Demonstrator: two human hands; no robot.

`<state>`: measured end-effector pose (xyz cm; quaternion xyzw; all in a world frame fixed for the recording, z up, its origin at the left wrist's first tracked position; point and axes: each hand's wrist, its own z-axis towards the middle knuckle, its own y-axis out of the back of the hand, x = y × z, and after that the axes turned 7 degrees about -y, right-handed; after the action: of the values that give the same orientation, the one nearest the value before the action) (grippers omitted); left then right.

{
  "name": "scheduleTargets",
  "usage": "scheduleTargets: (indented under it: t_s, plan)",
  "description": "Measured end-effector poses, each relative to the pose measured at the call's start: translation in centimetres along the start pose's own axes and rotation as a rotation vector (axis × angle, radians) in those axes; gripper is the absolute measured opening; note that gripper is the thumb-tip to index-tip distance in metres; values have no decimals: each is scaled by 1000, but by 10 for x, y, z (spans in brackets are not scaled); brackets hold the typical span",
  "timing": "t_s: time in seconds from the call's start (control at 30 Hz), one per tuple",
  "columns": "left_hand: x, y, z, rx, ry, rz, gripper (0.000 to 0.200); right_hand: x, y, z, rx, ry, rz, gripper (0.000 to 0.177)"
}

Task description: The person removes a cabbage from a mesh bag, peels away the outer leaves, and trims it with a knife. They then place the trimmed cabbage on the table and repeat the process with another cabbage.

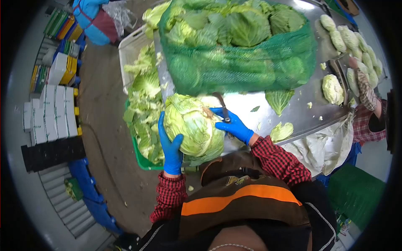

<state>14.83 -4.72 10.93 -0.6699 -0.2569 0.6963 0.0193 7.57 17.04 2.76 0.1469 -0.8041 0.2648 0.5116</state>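
Observation:
A large pale green cabbage is held in front of my body, over the near left edge of the steel table. My left hand, in a blue glove, supports its left side with the thumb and fingers apart around it. On the right, my gloved right hand grips what looks like a curved knife, with fingers touching the cabbage. The knife's lower part is hidden by that hand. Behind the cabbage lies a green mesh sack full of cabbages, its top open.
Crates of trimmed leaves stand to the left. Loose leaves lie on the steel table. A trimmed cabbage and netted produce are at right, near another person's patterned sleeve. White boxes are stacked far left.

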Motion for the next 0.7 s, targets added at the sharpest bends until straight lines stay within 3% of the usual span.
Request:
scheduleTargets:
  t_s: [0.03, 0.1, 0.13, 0.17, 0.23, 0.27, 0.37, 0.43, 0.5, 0.53, 0.63, 0.67, 0.7]
  plan:
    - [6, 14, -12, -28, 19, 17, 99, -14, -4, 2, 18, -28, 18, 66]
    - [30, 45, -36, -63, -102, 691, 99, -32, -5, 7, -61, -292, -230, 69]
    - [59, 61, -43, -58, -127, 813, 99, -3, -15, 4, -55, -520, -66, 73]
    - [76, 69, -51, -80, -192, 896, 100, -8, -27, 7, -41, -538, -69, 73]
    - [69, 61, -44, -2, -175, 951, 106, -20, -48, 17, -40, -103, -303, 74]
    - [67, 57, -46, -6, -162, 950, 106, -24, -55, 20, -102, -59, -543, 77]
    - [58, 45, -27, 72, -255, 1093, 110, -27, -52, 32, -108, -91, -645, 80]
    - [51, 37, -20, -108, 6, 860, 109, -39, -46, 35, -60, -48, -632, 74]
    - [62, 43, -17, -86, -48, 871, 106, -43, -42, 40, 1, 121, -546, 64]
    - [63, 46, -14, -84, -94, 836, 100, -44, -43, 42, 1, 301, -664, 51]
    - [63, 57, -18, -35, -160, 900, 88, -32, -55, 29, -31, 110, -813, 44]
    - [63, 59, -17, 20, -202, 990, 81, -44, -57, 29, -112, 260, -741, 38]
    - [63, 59, -18, 21, -194, 994, 81, -51, -60, 30, -110, 254, -735, 38]
